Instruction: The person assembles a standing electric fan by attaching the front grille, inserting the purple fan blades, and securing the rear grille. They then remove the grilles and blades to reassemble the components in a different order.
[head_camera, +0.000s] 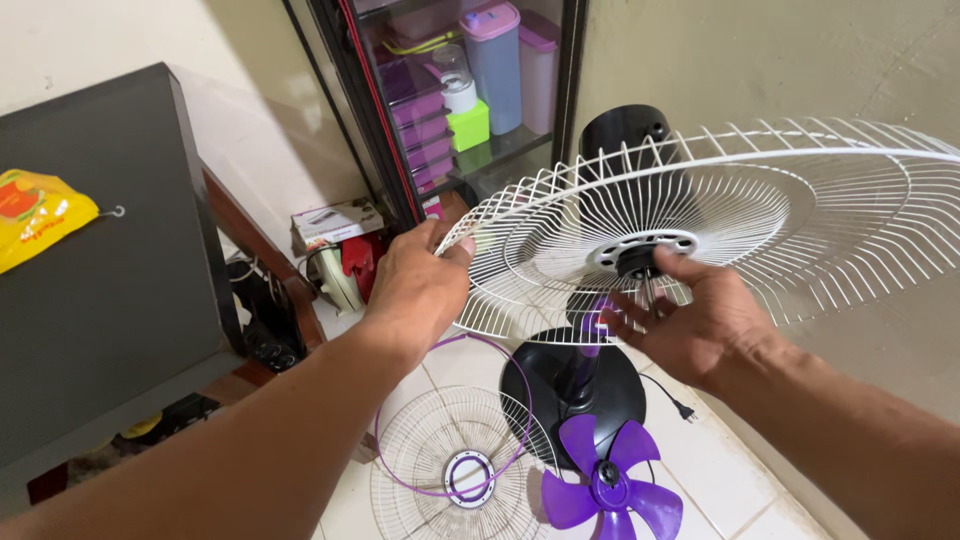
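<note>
Rear fan guard (760, 215), white wire, sitting tilted on the motor housing (622, 130) of the standing fan, concave side facing up and toward the camera, its broad disc stretching away to the right of both hands. Being held at the near-left rim by the left hand (415, 290): fingers curled closed over the outer wire ring, thumb on top, so the guard lying just beyond and to the right of those fingertips. Right hand (700, 320) sitting below and just in front of the guard's centre hub (640, 255), fingers half open and loosely spread, tips reaching up toward the motor shaft (652, 285) poking through the hub; touching it or only near it — cannot tell. Right hand being the nearer one to the hub, left hand the nearer one to the rim. No long axis to speak of in a round guard; its central axis pointing up and slightly toward the viewer, following the shaft.

Lying on the tiled floor below the fingers: front fan guard (445, 470) with a purple rim ring, and the purple fan blade (610, 485) just right of it, resting against the black round base (570, 385). Power plug (683, 408) trailing to the right of the base. Glass cabinet (450, 90) of plastic containers standing beyond the left hand.
</note>
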